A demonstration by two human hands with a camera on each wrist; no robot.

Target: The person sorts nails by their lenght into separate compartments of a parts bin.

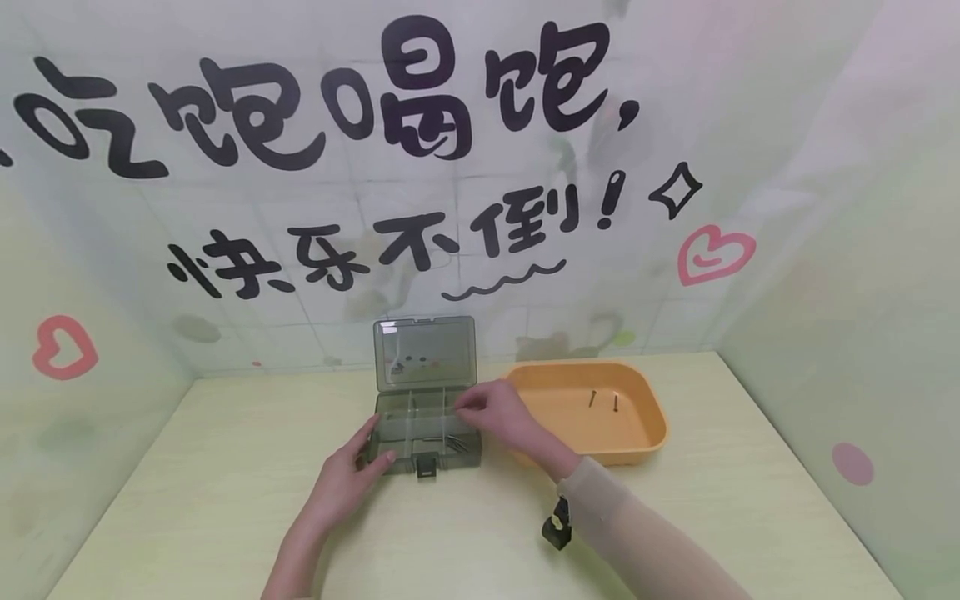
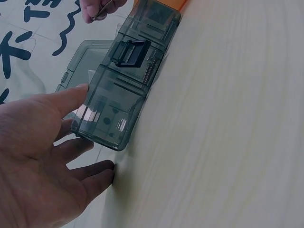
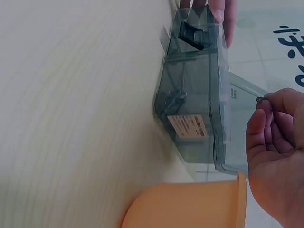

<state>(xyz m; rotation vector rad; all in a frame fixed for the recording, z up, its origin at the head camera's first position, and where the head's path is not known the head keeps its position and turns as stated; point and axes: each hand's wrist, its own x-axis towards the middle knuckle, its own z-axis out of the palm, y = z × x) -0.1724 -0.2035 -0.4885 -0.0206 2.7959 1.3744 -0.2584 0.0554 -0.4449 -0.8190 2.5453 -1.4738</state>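
Observation:
A translucent grey compartment box (image 1: 426,425) stands on the table with its lid (image 1: 425,354) raised at the back. My left hand (image 1: 347,483) holds the box's left end, thumb at the front edge and fingers at the side. Above the right-hand compartments, my right hand (image 1: 504,414) pinches a screw (image 2: 102,9) between thumb and fingertips. In the right wrist view only the end of that screw (image 3: 260,99) shows. Several screws (image 1: 456,444) lie in the front right part of the box, seen through its wall.
An orange tray (image 1: 555,429) sits right of the box, partly behind the right forearm, with two screws (image 1: 592,398) in it. A black latch (image 1: 426,465) is on the box's front. Walls with printed lettering close off the table's back and sides.

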